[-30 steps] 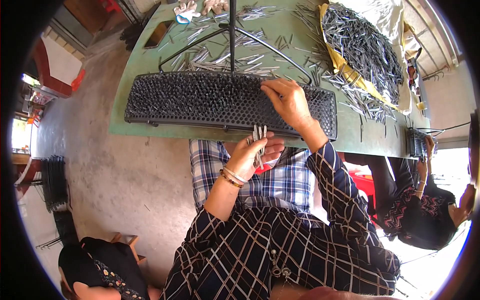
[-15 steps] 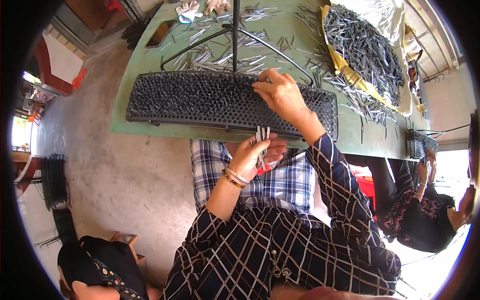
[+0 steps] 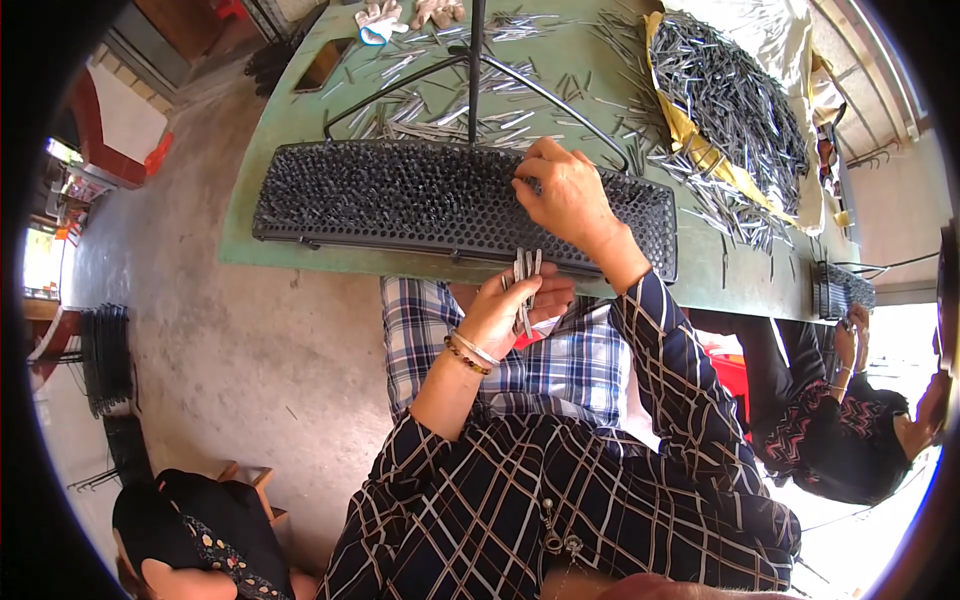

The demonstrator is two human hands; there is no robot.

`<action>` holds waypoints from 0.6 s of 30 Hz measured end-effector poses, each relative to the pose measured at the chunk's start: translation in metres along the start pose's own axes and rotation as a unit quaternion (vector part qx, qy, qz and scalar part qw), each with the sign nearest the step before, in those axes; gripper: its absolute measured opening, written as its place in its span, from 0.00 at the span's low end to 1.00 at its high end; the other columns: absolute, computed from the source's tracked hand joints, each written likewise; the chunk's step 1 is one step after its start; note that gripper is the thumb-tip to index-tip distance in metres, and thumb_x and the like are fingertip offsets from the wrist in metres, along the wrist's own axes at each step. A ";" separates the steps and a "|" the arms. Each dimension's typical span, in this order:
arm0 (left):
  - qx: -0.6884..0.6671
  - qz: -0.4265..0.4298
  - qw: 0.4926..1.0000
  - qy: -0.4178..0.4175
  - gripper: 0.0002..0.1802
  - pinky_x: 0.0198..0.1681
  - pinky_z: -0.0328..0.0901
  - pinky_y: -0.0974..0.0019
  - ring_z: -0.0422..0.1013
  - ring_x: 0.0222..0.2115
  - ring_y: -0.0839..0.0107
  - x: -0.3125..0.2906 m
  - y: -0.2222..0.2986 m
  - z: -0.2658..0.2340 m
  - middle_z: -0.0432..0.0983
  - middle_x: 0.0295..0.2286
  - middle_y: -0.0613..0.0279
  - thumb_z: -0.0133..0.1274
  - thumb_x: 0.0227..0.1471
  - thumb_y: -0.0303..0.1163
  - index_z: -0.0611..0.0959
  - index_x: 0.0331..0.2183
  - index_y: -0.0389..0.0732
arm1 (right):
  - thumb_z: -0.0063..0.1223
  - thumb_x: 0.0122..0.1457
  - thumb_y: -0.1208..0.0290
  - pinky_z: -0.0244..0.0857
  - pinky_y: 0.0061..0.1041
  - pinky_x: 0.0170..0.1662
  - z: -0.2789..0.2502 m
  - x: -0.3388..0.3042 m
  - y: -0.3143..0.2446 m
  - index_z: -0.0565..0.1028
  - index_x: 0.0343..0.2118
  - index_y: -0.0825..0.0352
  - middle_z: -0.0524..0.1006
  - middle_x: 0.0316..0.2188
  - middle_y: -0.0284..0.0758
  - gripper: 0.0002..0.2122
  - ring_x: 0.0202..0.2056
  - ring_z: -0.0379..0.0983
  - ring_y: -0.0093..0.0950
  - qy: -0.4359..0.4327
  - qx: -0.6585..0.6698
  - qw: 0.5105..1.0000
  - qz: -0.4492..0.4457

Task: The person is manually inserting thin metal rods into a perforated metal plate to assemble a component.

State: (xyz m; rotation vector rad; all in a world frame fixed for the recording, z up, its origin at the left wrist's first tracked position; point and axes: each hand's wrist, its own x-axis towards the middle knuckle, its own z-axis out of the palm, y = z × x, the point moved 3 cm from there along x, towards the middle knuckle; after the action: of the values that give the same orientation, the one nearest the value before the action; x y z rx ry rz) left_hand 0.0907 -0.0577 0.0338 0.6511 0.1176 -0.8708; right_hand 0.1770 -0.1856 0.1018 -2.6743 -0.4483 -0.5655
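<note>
Rack: the black rack [image 3: 500,233] is laid along the near edge of the green table [image 3: 760,285], across the upper middle of the frame; its left and centre are crowded with upright pieces, while open holes are seen along its lower middle edge and toward its right end.
Left hand: a small bunch of metal strips [image 3: 524,262] is gripped between thumb and fingers of the left hand [image 3: 500,310], just below the rack at the frame's centre; the strips are pointed upward, roughly side by side.
Right hand: the fingertips of the right hand [image 3: 572,195] are drawn together in a pinch over the rack, right of centre; whether a strip is grasped there cannot be told, as the fingers hide it.
Seating: each strip is best kept upright and lined up with one open hole before being let go; neighbouring pieces should not be knocked.
Feeding: the bunch is well kept close below the rack, ends level and slightly fanned, so that single strips can be picked off.
Order: open holes are probably best filled row by row, so that none is missed.
Supply: loose strips [image 3: 430,130] are scattered behind the rack; more are heaped in the sack [image 3: 705,160] at upper right.
</note>
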 end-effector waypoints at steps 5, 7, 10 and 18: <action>0.003 0.019 1.000 0.013 0.17 0.45 0.70 0.59 0.73 0.41 0.56 0.001 0.006 -0.004 0.71 0.42 0.39 0.40 0.57 0.26 0.68 0.46 0.26 | 0.55 0.47 0.70 0.62 0.31 0.39 -0.003 0.001 -0.001 0.76 0.26 0.64 0.72 0.32 0.31 0.04 0.32 0.71 0.32 -0.044 -0.037 0.998 0.000; 0.006 0.015 1.000 0.013 0.17 0.45 0.70 0.59 0.73 0.41 0.56 0.000 0.005 -0.004 0.71 0.42 0.39 0.40 0.57 0.26 0.68 0.46 0.26 | 0.55 0.47 0.70 0.62 0.31 0.40 -0.001 0.001 -0.002 0.76 0.26 0.64 0.72 0.33 0.31 0.04 0.32 0.71 0.32 -0.060 -0.045 0.997 0.000; 0.005 0.012 1.000 0.005 0.17 0.45 0.70 0.59 0.73 0.41 0.56 -0.001 0.003 -0.004 0.71 0.42 0.39 0.41 0.56 0.26 0.69 0.46 0.27 | 0.55 0.47 0.71 0.62 0.31 0.41 0.003 0.000 -0.002 0.76 0.27 0.63 0.72 0.33 0.31 0.05 0.33 0.71 0.32 -0.062 -0.042 0.997 0.003; -0.003 0.009 1.000 -0.004 0.16 0.44 0.70 0.60 0.73 0.41 0.57 -0.002 0.003 -0.005 0.71 0.42 0.40 0.41 0.57 0.26 0.69 0.46 0.28 | 0.56 0.46 0.74 0.64 0.31 0.36 0.008 0.003 0.004 0.75 0.27 0.65 0.72 0.33 0.34 0.05 0.31 0.71 0.33 0.010 0.031 0.999 0.004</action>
State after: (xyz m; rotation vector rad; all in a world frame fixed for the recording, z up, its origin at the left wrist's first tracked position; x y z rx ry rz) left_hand 0.0925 -0.0518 0.0315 0.6427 0.1063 -0.8548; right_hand 0.1841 -0.1854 0.0953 -2.6072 -0.4413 -0.5663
